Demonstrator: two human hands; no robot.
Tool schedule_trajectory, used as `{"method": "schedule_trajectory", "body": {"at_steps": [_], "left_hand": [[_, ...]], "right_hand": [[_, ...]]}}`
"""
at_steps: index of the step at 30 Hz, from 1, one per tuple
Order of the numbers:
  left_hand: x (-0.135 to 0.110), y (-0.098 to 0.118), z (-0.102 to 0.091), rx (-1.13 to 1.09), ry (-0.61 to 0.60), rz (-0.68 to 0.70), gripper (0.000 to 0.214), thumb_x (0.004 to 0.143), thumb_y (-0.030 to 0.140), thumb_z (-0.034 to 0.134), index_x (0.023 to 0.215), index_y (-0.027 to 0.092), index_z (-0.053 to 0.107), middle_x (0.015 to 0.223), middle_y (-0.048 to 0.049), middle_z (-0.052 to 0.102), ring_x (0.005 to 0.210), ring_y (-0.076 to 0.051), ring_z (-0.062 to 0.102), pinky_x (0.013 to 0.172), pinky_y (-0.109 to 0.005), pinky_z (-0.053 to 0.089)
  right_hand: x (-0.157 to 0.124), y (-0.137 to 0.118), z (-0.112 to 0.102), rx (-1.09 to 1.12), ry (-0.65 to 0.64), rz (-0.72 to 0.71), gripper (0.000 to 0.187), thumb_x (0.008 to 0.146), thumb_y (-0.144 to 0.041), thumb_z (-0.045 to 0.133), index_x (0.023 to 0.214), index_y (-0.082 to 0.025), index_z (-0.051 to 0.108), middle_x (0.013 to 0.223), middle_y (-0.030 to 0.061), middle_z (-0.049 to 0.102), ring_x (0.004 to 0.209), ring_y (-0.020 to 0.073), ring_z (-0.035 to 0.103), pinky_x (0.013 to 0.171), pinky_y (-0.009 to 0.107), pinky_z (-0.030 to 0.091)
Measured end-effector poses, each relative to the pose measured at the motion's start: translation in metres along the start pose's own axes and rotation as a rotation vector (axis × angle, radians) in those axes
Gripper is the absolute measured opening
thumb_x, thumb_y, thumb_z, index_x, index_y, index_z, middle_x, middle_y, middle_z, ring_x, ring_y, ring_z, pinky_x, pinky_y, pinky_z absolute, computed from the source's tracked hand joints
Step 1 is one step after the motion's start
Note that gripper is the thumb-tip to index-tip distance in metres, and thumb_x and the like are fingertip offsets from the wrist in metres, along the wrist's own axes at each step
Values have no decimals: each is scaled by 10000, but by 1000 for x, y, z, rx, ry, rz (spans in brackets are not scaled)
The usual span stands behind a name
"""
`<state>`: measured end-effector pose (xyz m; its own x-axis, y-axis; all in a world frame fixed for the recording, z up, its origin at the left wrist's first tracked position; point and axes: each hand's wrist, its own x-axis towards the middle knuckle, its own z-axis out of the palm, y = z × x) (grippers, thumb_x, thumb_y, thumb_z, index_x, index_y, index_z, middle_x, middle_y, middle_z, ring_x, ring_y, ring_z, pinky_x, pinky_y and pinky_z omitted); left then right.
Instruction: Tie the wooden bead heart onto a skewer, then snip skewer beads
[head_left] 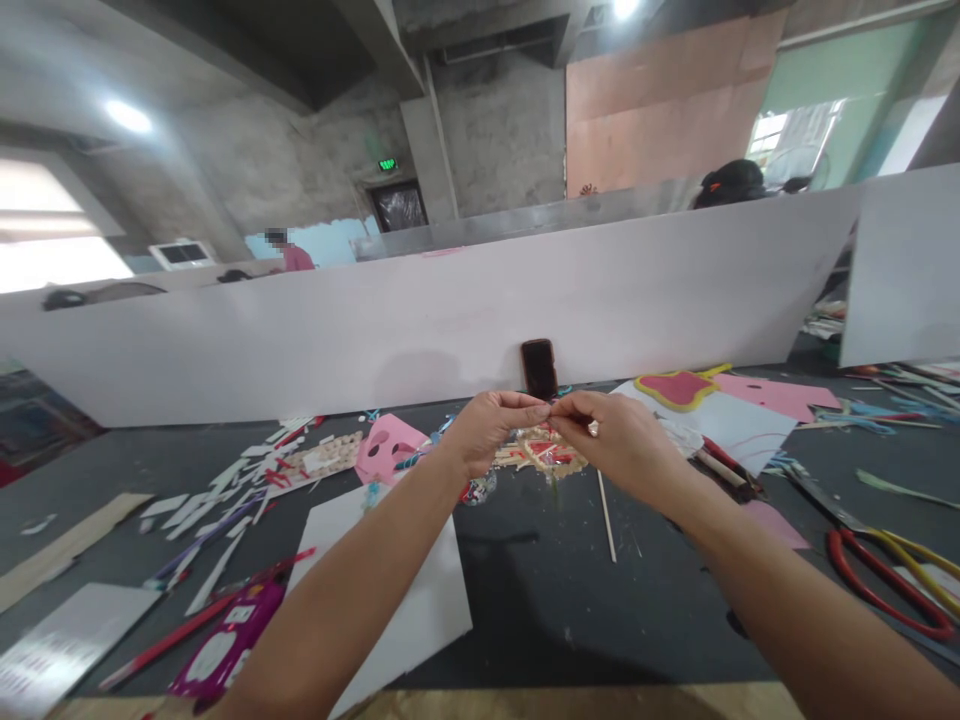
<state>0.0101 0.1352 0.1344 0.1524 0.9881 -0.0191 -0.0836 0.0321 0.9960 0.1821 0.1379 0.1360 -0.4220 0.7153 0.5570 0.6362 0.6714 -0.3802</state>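
My left hand (491,425) and my right hand (611,430) meet fingertip to fingertip above the dark tabletop, both in a pinch. Whatever is between the fingertips is too small to make out. Something small and shiny shows by the right hand's fingers. Below and behind the hands lies a pale, bumpy-edged piece (564,462) with red strips in it, partly hidden by the hands. A thin wooden stick (607,520) shows just under my right hand; I cannot tell whether its upper end touches the hand.
A dark phone (538,368) leans against the white partition (337,340). Large scissors (885,575) with red and yellow handles lie at right. White paper (420,590), pink cutouts (386,448), scattered white strips (206,495) and a purple packet (229,640) lie at left. A person in pink (298,258) is beyond.
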Motion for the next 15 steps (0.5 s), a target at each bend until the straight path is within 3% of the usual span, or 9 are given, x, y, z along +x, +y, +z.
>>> {"method": "schedule_trajectory", "body": {"at_steps": [6,10,15], "left_hand": [[-6,1,5,143,11,124,100,655,273,701,692,184,675,671,25,613,687,-109,526,704,-266,403],[-12,5,7,442,71,269,96,725,292,607,726,208,654,688,31,613,682,-120,527,713,-280,406],[-19,7,13,897,265,495,103,747,258,575,749,269,677,816,23,692,933,-203,538,896,-381,343]], "right_hand": [[-4,4,2,-29,20,29,90,781,-218,550,740,-223,630,626,-30,636,527,105,522,516,249,314],[-4,8,3,-38,23,-47,96,820,-234,527,762,-208,600,674,-12,643,593,122,545,566,265,331],[-8,10,6,-89,53,-149,103,883,-239,471,858,-209,566,831,22,661,844,188,563,724,322,348]]}}
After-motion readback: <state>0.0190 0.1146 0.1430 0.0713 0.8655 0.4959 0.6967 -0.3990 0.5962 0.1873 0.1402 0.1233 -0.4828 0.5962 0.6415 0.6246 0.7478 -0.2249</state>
